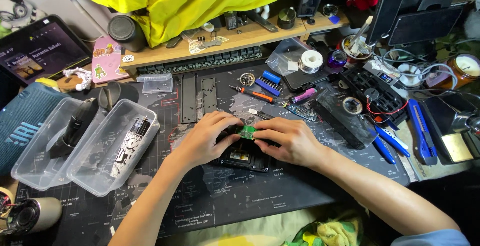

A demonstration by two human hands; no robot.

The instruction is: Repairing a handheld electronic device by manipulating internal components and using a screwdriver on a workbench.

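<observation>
A small green circuit board point(246, 132) is pinched between the fingertips of my left hand point(207, 138) and my right hand point(287, 141). Both hands hold it just above a black rectangular electronic case point(243, 160) that lies on the dark map-printed desk mat point(220, 201). My fingers cover the board's ends and the top of the case.
Two clear plastic tubs point(82, 146) holding dark tools sit at left. An orange-handled screwdriver point(254, 94), blue bit holder point(269, 83), solder spool point(311, 61), blue pliers point(419, 131) and black tray point(374, 93) crowd the right. A tablet point(37, 51) stands far left.
</observation>
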